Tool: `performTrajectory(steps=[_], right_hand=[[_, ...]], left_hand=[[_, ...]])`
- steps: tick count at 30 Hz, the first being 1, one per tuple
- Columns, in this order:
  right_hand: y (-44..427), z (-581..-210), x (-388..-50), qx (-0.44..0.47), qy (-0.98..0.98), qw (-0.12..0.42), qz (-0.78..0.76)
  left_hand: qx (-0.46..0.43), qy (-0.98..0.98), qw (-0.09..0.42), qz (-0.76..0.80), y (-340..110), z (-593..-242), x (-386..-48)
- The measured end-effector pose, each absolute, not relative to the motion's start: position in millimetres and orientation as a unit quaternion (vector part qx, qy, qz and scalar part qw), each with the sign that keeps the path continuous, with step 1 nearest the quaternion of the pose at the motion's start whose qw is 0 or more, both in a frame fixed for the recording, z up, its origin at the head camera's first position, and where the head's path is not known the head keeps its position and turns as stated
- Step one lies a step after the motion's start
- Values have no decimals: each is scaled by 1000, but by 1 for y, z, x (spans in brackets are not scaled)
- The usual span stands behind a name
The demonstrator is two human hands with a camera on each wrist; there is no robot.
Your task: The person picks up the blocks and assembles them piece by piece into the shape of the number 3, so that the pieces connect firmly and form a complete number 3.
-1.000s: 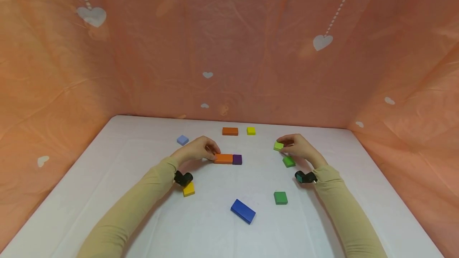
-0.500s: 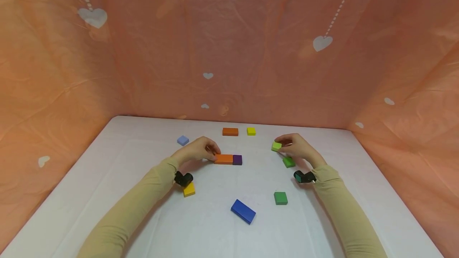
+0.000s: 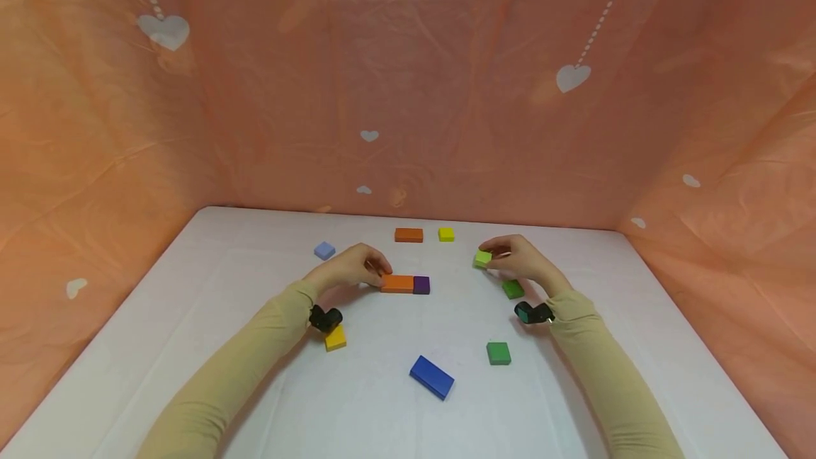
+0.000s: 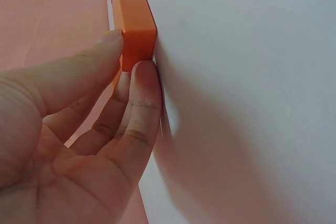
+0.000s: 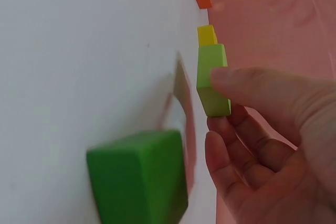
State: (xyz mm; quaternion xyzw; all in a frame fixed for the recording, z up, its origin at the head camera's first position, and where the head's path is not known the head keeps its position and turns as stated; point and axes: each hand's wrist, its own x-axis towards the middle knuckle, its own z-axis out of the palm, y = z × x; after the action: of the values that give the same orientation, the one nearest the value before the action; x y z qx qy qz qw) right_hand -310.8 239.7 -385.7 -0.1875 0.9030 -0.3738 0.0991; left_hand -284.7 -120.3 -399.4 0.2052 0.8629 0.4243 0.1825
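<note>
In the head view my left hand point(image 3: 353, 266) pinches the left end of an orange block point(image 3: 398, 284), whose right end touches a small purple block point(image 3: 421, 285). The left wrist view has thumb and fingers on the near end of the orange block point(image 4: 134, 19). My right hand point(image 3: 524, 261) pinches a light green block point(image 3: 482, 258), held off the table in the right wrist view, between thumb and fingers point(image 5: 218, 80). A green block point(image 3: 513, 289) lies below the right hand.
At the back lie a dark orange block point(image 3: 409, 235) and a yellow block point(image 3: 446, 234). A pale blue block point(image 3: 324, 251) is at left, an amber block point(image 3: 335, 338) by the left wrist. Nearer the front are a blue block point(image 3: 432, 377) and a green square block point(image 3: 499, 353).
My right hand has moved a little to the left with the light green block, away from the green block below it. The left hand stays on the orange block.
</note>
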Motion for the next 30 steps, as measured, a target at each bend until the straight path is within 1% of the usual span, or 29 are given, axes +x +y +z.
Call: performTrajectory(steps=[6,12,17,25,30], right_hand=[[229,-385,-313,-198,897,105,-380],[218,-386,-313,-227,890,96,-383],[207,-384,-313,-222,889,108,-385],[189,-382,-315,-244,881,124,-385],[180,-383,-317,-259,878,117,-384]], left_hand=[[204,863,183,425,-120,-399,-283],[214,862,180,422,-119,-400,-283],[212,860,181,427,-119,-399,-283],[211,861,179,428,-119,-400,-283],[208,863,177,426,-120,-400,-284]])
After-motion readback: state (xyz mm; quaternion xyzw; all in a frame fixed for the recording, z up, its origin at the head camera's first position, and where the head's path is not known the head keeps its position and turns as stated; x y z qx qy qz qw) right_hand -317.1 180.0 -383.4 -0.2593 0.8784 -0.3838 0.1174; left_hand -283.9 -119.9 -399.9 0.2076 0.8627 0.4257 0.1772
